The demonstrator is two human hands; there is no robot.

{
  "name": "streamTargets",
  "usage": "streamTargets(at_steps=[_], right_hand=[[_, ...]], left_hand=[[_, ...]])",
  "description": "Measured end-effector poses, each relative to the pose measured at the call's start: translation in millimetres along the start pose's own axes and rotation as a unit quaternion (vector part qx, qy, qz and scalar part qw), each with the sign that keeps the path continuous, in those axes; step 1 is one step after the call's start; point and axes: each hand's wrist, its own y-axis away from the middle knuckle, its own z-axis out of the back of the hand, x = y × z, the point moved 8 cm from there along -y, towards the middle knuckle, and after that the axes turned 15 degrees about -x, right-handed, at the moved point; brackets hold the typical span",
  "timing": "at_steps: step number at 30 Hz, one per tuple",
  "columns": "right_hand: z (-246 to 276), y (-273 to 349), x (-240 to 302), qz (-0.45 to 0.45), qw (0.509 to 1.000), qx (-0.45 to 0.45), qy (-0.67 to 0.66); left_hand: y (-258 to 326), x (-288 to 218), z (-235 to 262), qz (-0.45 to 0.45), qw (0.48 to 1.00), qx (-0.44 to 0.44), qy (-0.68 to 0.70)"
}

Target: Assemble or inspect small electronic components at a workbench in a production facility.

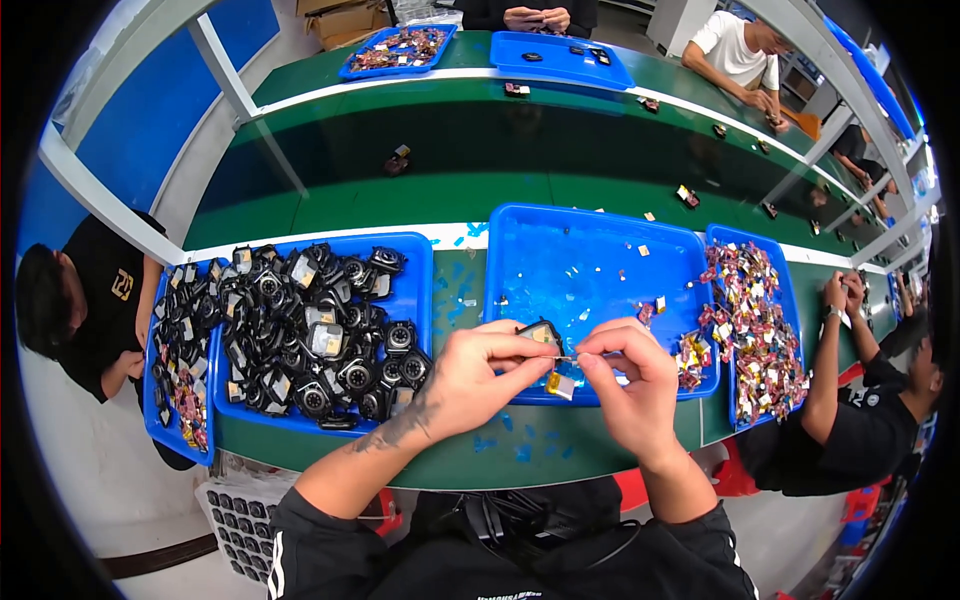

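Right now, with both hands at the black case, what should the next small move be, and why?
Probably a small, gentle pull with the right hand, while the left hand steadies the black case: the left pinches the case, the right pinches a thin piece beside it, too small to identify, and a yellow-and-silver part shows just below.

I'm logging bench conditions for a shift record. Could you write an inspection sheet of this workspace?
Surface: green bench, blue scraps near its front edge.
Job's things: black case; yellow-and-silver part just below it.
Clutter: black cases heaped in a blue tray; small red-and-yellow parts heaped at right.
Hands: left hand holds the case; right hand has its fingers beside it, grip unclear.
Cables: black cords at the lap.
Surroundings: other people on both sides and across the bench.
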Motion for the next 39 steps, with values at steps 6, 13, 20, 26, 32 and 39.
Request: streamTargets(at_steps=[6,13,20,26,32,39], right_hand=[[-7,9,-15,-0.067,0.995,-0.008,-0.068],[-11,1,-10,-0.011,1.000,-0.028,0.001],[-13,3,-11,0.048,0.996,-0.074,0.034],[-18,3,-9,0.064,0.994,-0.087,0.017],[-34,-5,-8,0.024,0.997,-0.002,0.075],[-42,-167,-71,-0.012,0.984,0.043,0.172]], left_hand=[[3,23,-13,0.154,0.968,0.033,0.198],[3,15,-5,0.021,0.983,-0.030,0.180],[6,5,-8,0.023,0.976,-0.056,0.208],[4,11,-8,0.022,0.972,-0.027,0.231],[6,12,-3,0.038,0.964,-0.078,0.250],[-39,-11,95,-0.241,0.695,-0.199,-0.647]])
